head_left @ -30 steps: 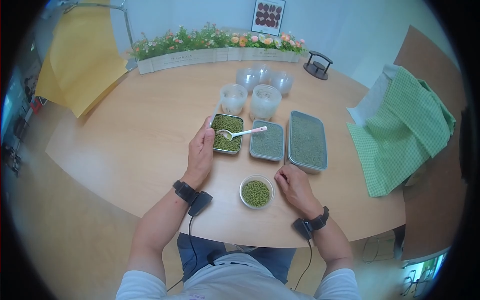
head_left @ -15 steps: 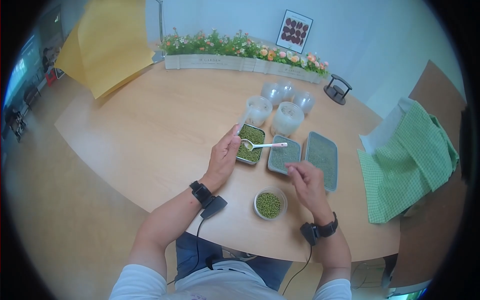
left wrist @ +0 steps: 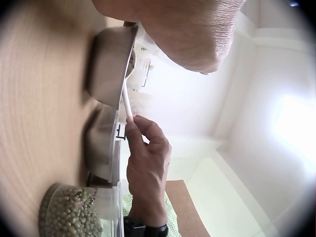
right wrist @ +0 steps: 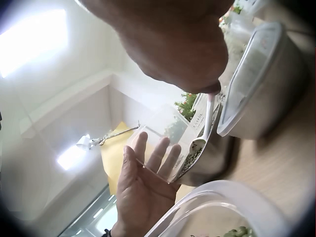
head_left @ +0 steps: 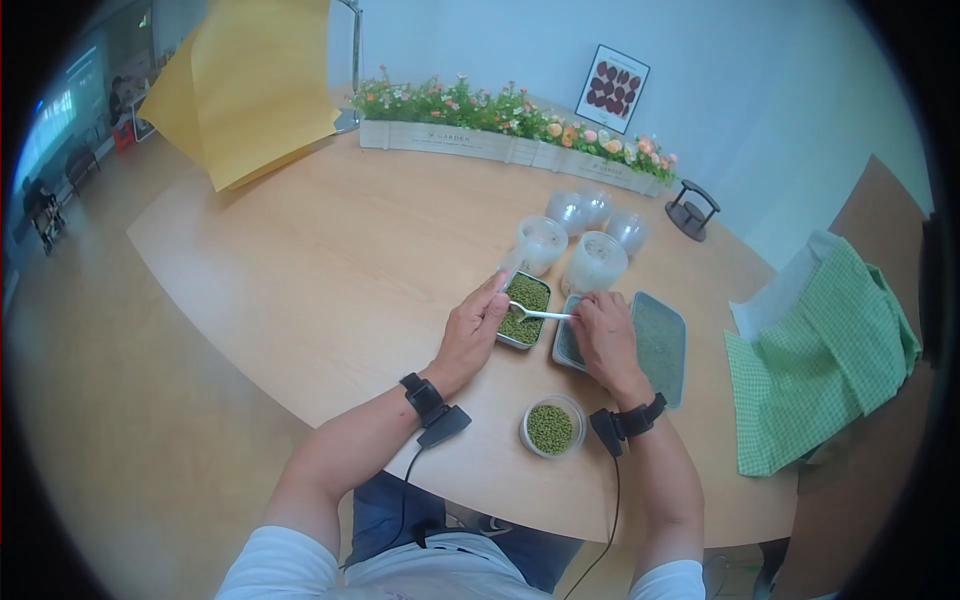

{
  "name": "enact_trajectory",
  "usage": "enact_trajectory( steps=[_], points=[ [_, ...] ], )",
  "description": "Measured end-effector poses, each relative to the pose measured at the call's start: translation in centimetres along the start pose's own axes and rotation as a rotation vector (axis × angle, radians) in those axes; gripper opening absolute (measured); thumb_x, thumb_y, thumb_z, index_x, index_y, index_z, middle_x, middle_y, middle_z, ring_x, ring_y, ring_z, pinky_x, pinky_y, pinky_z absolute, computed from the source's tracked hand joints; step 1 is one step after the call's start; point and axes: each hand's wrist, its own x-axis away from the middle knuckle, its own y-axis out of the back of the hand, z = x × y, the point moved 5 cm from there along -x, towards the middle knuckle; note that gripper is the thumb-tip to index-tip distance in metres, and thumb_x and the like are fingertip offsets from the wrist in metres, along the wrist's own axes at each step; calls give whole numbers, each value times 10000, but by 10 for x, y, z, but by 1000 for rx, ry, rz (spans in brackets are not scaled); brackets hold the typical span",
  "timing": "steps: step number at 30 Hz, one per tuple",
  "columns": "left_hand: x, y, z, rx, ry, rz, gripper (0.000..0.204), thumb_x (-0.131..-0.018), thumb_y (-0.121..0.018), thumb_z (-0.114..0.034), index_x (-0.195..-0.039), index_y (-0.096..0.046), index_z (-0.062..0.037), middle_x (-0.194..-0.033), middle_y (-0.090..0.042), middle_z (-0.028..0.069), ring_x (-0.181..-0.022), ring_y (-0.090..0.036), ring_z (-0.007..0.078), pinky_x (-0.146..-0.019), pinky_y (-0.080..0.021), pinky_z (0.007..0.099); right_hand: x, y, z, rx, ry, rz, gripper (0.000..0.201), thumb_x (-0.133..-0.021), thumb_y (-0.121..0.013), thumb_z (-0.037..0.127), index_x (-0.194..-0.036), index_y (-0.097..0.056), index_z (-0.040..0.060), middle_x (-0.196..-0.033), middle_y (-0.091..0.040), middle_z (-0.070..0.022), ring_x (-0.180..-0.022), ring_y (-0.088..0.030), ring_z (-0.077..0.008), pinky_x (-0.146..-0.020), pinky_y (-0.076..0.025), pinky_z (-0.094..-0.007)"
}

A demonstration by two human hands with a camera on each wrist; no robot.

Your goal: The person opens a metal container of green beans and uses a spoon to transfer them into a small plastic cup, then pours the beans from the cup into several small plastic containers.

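My left hand (head_left: 470, 330) holds a clear plastic lid (right wrist: 165, 126) on edge, tilted up at the left side of a metal box (left wrist: 108, 66) filled with green mung beans (head_left: 531, 290). A white spoon (head_left: 548, 315) lies across that box, its bowl over the beans and its handle reaching right. The fingertips of my right hand (head_left: 606, 340) pinch the handle's end, over a smaller lidded box (head_left: 567, 352). Nearer my body, a round clear tub (head_left: 577, 432) holds more mung beans (head_left: 549, 428), just left of the right wrist.
A larger lidded box (head_left: 662, 355) stands to the right. Behind the boxes are two frosted cups (head_left: 541, 243) and several clear cups (head_left: 627, 232). Flower planters (head_left: 450, 140) line the back; a green checked cloth (head_left: 825, 350) lies at the right, yellow paper (head_left: 255, 95) at the left.
My right hand has moved from beside the round tub up to the spoon and taken hold of its handle end. The left hand stays with the lid at the box; the head view has shifted.
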Motion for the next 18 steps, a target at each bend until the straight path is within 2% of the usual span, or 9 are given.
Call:
enact_trajectory(
  steps=[1, 4, 6, 10, 12, 13, 15, 16, 18],
  points=[
    [0, -1, 1, 8, 11, 3, 553, -1090, -481, -345, -1471, -455, 54, -1492, -522, 169, -1381, -468, 198, -1148, -350, 310, 0, 1, 1, -5, 4, 0, 104, -875, -689, 102, -938, -652, 27, -1026, -635, -139, -952, -571, -331, -815, -470, -456],
    [1, -1, -1, 31, 32, 9, 560, -1088, -482, -354, -1469, -456, 56, -1497, -515, 174, -1390, -461, 205, -1155, -343, 313, 4, 5, -2, -145, -101, -23, 92, -863, -693, 83, -918, -643, 28, -878, -616, -139, -857, -567, -329, -772, -464, -450],
    [1, -2, -1, 45, 41, 15, 562, -1087, -483, -357, -1467, -457, 56, -1497, -516, 174, -1390, -461, 206, -1156, -341, 313, 6, 17, 6, -94, 27, -197, 88, -856, -698, 68, -905, -636, 29, -790, -597, -141, -781, -564, -336, -734, -465, -432],
    [0, -2, 2, -34, 13, 29, 559, -1087, -482, -357, -1470, -458, 49, -1495, -520, 167, -1390, -461, 205, -1154, -342, 312, 19, 21, 5, -44, 8, -236, 81, -859, -698, 62, -909, -641, 34, -815, -619, -140, -793, -571, -352, -713, -469, -430],
    [0, -2, 3, -43, 1, 36, 556, -1088, -482, -356, -1472, -458, 45, -1494, -522, 165, -1389, -462, 204, -1153, -342, 311, 27, 24, -4, -116, -67, -321, 71, -893, -695, 76, -930, -674, 19, -781, -636, -115, -725, -595, -265, -656, -475, -372],
    [0, -3, 4, -64, -5, 43, 554, -1088, -480, -355, -1474, -458, 42, -1491, -525, 164, -1386, -465, 203, -1151, -344, 311, 31, 27, -4, -118, -70, -323, 71, -893, -695, 76, -930, -674, 19, -781, -636, -115, -725, -595, -265, -656, -475, -372],
    [0, -4, 2, -87, -11, 53, 551, -1089, -479, -353, -1476, -457, 39, -1488, -527, 164, -1383, -468, 202, -1149, -346, 311, 44, 25, -21, -525, -521, -169, 112, -928, -688, 105, -949, -704, -4, -748, -637, -83, -673, -575, -145, -617, -464, -309],
    [1, -4, 0, -70, -5, 27, 548, -1083, -485, -369, -1467, -478, 23, -1479, -535, 178, -1375, -490, 227, -1138, -367, 320, 48, 28, -21, -527, -524, -170, 112, -928, -688, 105, -949, -704, -4, -748, -637, -83, -673, -575, -145, -617, -464, -309],
    [1, -4, -1, -54, 3, 8, 546, -1076, -492, -384, -1458, -498, 7, -1470, -543, 192, -1367, -512, 252, -1126, -389, 330, 57, 29, -23, -613, -533, -120, 162, -944, -687, 133, -952, -711, -27, -715, -619, -59, -657, -541, -82, -601, -449, -276]
  ],
)
